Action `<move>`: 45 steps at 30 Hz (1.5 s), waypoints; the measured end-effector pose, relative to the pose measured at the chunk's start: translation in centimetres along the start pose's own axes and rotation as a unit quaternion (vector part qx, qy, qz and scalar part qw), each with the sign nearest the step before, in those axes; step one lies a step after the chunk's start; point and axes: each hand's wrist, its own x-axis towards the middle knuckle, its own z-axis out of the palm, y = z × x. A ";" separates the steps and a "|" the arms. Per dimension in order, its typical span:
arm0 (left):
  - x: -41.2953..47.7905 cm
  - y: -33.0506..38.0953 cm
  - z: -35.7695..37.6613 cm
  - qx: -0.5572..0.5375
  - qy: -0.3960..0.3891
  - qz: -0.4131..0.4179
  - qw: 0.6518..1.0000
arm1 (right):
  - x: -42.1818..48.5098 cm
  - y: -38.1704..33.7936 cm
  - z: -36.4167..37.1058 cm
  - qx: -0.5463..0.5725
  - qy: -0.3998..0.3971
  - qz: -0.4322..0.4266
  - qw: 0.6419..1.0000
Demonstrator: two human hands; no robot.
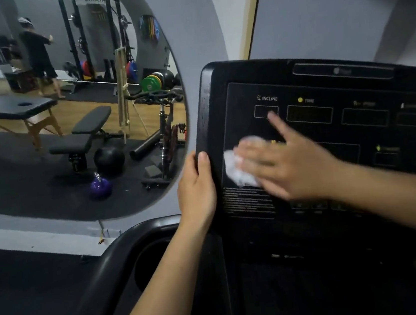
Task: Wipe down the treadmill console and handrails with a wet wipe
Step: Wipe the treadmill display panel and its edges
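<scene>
Right hand point(288, 158) is spread flat, fingers apart, pressing a crumpled white wipe point(237, 167) against the console point(329, 132), centre-right of the frame. The wipe sits on the panel's lower-left area, just below the INCLINE box, partly hidden under the palm. Left hand point(196, 185) is curled around the console's left edge, thumb on the front, steadying it.

What could go wrong, I'd guess: the wipe is bunched up rather than laid flat, so it could slip out from under the open palm mid-swipe, or only smear a narrow stripe. A wet wipe over the button area could also push moisture into the seams, or tap a key if the panel is live.

Orientation: the console's long axis runs left to right, dipping toward the right of the frame, face tilted back toward the camera. The handrail point(106, 274) curves off at lower left and looks untouched so far.
</scene>
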 end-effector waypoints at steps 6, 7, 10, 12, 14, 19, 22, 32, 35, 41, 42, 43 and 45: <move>0.1 -0.7 0.4 0.081 0.051 0.034 0.995 | 1.5 4.0 -0.2 0.000 0.049 0.246 0.968; 0.1 -1.0 0.4 0.078 0.053 0.039 0.995 | 0.7 1.5 0.6 0.011 0.060 0.222 0.973; 0.3 -1.6 0.4 0.085 0.065 0.061 0.992 | -3.3 -7.3 2.1 0.073 0.040 0.066 0.994; 0.2 -1.7 0.5 0.100 0.074 0.069 0.990 | -4.7 -8.6 2.1 0.104 0.017 -0.026 0.994; 0.1 -1.7 0.6 0.107 0.083 0.066 0.989 | -3.8 -5.5 1.9 0.106 0.029 -0.067 0.992; 0.0 -1.5 0.8 0.117 0.097 0.071 0.986 | 1.0 8.2 0.1 0.007 0.070 0.118 0.991; -0.1 -1.6 1.0 0.135 0.114 0.079 0.981 | 2.1 9.9 -0.4 0.042 0.102 0.271 0.956; -1.5 -1.6 1.9 0.277 0.149 0.281 0.906 | -7.3 -3.2 2.6 0.094 0.011 -0.092 0.991; -2.4 -0.4 3.0 0.356 0.057 0.402 0.842 | -4.3 5.7 1.1 0.024 0.040 0.069 0.997; -4.3 0.7 6.7 0.388 -0.030 0.410 0.825 | -4.8 10.4 0.8 0.019 0.076 0.268 0.960; -4.6 0.2 6.9 0.384 -0.025 0.402 0.831 | -5.8 8.0 1.7 0.013 0.090 0.223 0.971; -4.8 -0.1 7.0 0.374 -0.018 0.395 0.838 | -7.1 5.0 2.6 0.017 0.109 0.170 0.979; -5.0 -0.4 7.1 0.349 -0.006 0.384 0.854 | -10.3 -1.3 3.7 0.087 0.107 0.064 0.988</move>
